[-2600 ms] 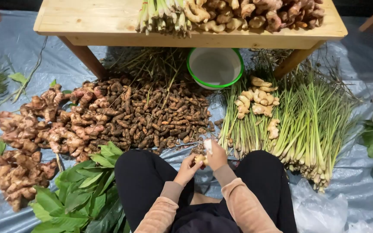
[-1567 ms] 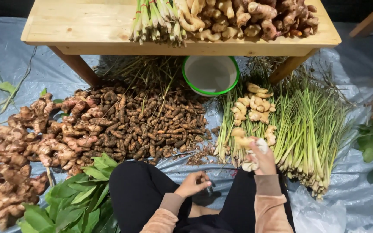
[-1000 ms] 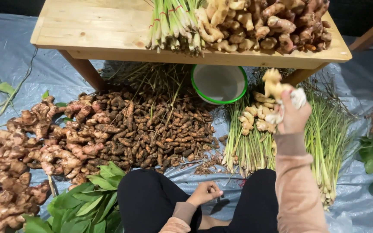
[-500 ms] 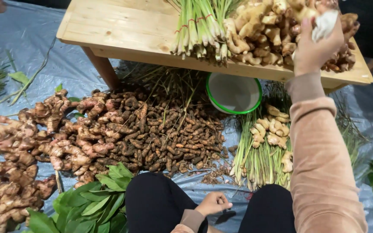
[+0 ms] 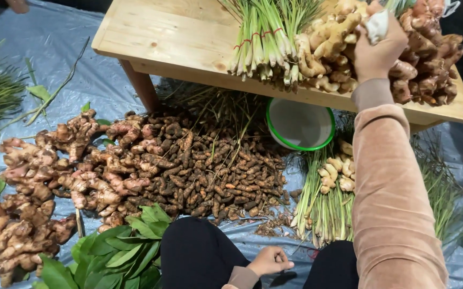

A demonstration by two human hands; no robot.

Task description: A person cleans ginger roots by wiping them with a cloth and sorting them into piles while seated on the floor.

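Note:
My right hand (image 5: pixel 378 51) is raised to the far right of a low wooden table (image 5: pixel 178 37). It is closed around a white cloth (image 5: pixel 377 25) and presses against a heap of pale ginger roots (image 5: pixel 325 45); one knobbly piece lies at its fingertips. Reddish-brown roots (image 5: pixel 429 69) are heaped just right of that hand. Tied lemongrass bundles (image 5: pixel 258 43) lie left of the ginger. My left hand (image 5: pixel 269 260) rests loosely curled between my knees, empty, beside a small dark object (image 5: pixel 287 278) on the tarp.
On the grey tarp (image 5: pixel 55 53) lie a large pile of small brown turmeric roots (image 5: pixel 215 171), pinkish roots (image 5: pixel 55 171), green leaves (image 5: pixel 119 251) and lemongrass (image 5: pixel 322 214) with a few ginger pieces (image 5: pixel 338 171). A green-rimmed bowl (image 5: pixel 301 124) sits under the table.
My right hand lifted a ginger piece and the white cloth from my lap up to the ginger heap on the table. My left hand dropped between my knees. The view tilted up.

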